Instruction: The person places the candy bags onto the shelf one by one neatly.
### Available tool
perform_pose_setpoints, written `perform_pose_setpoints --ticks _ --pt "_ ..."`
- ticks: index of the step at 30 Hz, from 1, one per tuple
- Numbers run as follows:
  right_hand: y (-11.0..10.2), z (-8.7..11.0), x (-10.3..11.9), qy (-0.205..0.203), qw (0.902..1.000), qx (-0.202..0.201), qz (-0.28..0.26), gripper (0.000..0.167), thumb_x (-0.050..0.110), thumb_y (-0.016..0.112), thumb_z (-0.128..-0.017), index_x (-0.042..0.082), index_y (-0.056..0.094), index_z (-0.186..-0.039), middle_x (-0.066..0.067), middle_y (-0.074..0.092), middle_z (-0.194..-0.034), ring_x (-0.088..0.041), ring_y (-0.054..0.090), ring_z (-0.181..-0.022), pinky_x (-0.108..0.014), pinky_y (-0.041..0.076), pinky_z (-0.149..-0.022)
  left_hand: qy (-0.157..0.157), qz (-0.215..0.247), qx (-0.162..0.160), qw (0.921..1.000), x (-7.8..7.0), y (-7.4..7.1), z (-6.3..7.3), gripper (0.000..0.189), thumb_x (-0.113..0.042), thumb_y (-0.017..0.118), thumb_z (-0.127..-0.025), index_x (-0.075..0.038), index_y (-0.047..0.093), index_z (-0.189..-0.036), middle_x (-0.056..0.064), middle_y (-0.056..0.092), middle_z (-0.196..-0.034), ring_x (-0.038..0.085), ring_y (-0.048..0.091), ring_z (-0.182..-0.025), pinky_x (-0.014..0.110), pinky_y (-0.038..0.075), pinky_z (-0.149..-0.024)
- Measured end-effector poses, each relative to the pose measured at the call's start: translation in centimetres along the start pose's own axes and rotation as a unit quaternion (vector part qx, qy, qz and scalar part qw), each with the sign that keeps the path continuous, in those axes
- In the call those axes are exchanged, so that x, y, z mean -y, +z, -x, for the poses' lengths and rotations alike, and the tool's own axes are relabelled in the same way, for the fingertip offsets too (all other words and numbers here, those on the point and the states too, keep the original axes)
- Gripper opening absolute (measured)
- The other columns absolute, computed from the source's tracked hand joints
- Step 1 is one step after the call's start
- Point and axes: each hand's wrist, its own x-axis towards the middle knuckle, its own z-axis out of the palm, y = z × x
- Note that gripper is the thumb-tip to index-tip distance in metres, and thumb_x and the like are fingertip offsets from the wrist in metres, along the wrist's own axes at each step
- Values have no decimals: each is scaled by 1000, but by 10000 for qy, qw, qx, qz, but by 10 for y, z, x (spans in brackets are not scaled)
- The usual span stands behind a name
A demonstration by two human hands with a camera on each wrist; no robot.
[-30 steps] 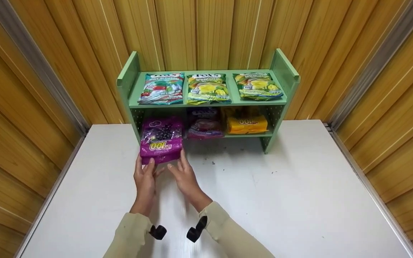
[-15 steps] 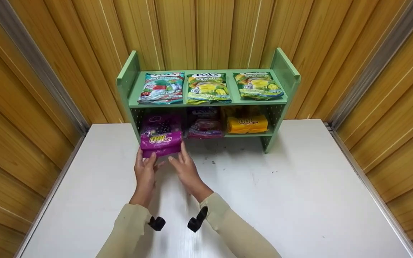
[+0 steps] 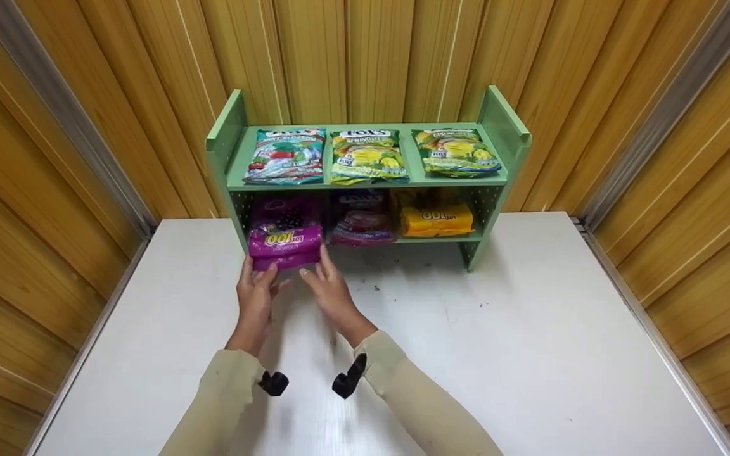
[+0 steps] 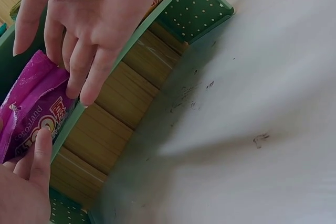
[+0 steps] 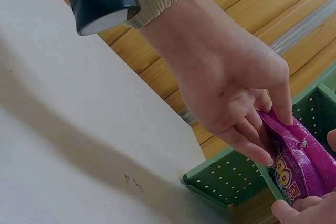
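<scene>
A purple candy bag (image 3: 285,242) lies partly in the left bay of the green rack's (image 3: 365,186) lower shelf, its near end sticking out past the edge. My left hand (image 3: 255,308) pinches the near-left corner, thumb above and fingers below, as the right wrist view shows the left hand (image 5: 231,85) doing. My right hand (image 3: 338,301) touches the bag's right side with extended fingers, its thumb apart from the bag. In the left wrist view the right hand (image 4: 97,17) has fairly straight fingers against the purple bag (image 4: 37,103). The bag's far end is in shade.
A pink-purple bag (image 3: 364,227) and a yellow bag (image 3: 436,220) lie on the same shelf. On top are a teal bag (image 3: 287,158) and two green-yellow ones, a middle bag (image 3: 368,158) and a right bag (image 3: 455,154). Wood-panelled walls surround the white table (image 3: 498,342).
The purple bag has slid away from me, deeper into the lower left bay, and its front has tipped lower. Both hands moved forward with it.
</scene>
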Motion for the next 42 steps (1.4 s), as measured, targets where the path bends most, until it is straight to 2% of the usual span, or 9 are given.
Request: perform_pose_setpoints --ticks 7,12,18,26,34,42 --pt "-2 -6 6 42 10000 35 -21 74 25 53 -99 15 9 -156 -11 6 -163 -33 19 -148 -45 24 -120 -97 -126 210 9997 -5 -3 -9 69 -19 49 -101 -30 10 -156 6 39 -154 20 54 -125 35 50 -103" --pt "-2 -12 4 147 9999 -38 24 74 26 54 -98 19 10 -157 -9 7 -164 -31 19 -149 -45 24 -120 -63 -237 283 9993 -7 -3 -13 69 -19 50 -101 -30 10 -156 5 34 -156 22 50 -130 39 46 -107" --pt "-8 -19 6 129 9998 117 -21 74 24 55 -98 17 10 -157 -11 6 -164 -31 17 -149 -45 24 -120 33 -354 458 9983 -6 -2 -20 71 -20 50 -101 -29 8 -157 4 26 -160 21 43 -136 44 43 -110" --pt "-12 -28 9 185 9988 284 345 75 24 57 -97 10 13 -156 -13 11 -163 -33 18 -149 -43 21 -121 61 -562 521 9970 -6 -7 -27 71 -21 50 -101 -31 8 -156 2 27 -160 21 43 -138 37 47 -106" --pt "-10 -34 11 505 9962 362 614 78 29 58 -96 18 10 -157 -14 10 -163 -31 18 -149 -48 28 -118 -7 -652 471 9968 -9 -8 -33 72 -20 51 -100 -30 6 -157 5 27 -160 22 42 -139 36 47 -106" --pt "-15 -40 11 574 9926 341 1019 75 33 54 -98 18 10 -157 -10 11 -163 -29 22 -148 -44 30 -118 -117 -801 524 9953 -11 -4 -37 71 -23 48 -102 -32 4 -156 2 26 -160 21 40 -140 39 44 -109"
